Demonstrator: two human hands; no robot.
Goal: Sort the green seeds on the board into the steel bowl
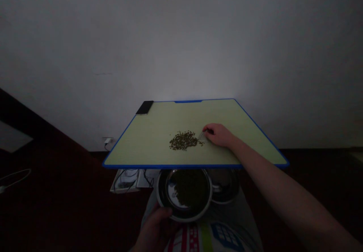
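My left hand (pixel 157 223) grips the near left rim of a round metal bowl (pixel 170 191), its thumb over the edge. Dark greenish grains (pixel 191 187) lie inside the bowl, which is below the table's near edge. Over the table, the fingers of my right hand (pixel 217 134) are closed on a small, thin, pale or shiny tool (pixel 202 135), whose exact kind is too small and dim to tell. It touches or nearly touches the right side of a loose pile of brown-green grains (pixel 183 140) spread on the tabletop.
The pale tabletop (pixel 159 121) has a blue edge and stands against a wall. A black phone or tablet (pixel 145 107) lies at its far left corner. A second metal bowl (pixel 227 187), a box with cables (pixel 126 180) and a printed bag (pixel 195 238) are below.
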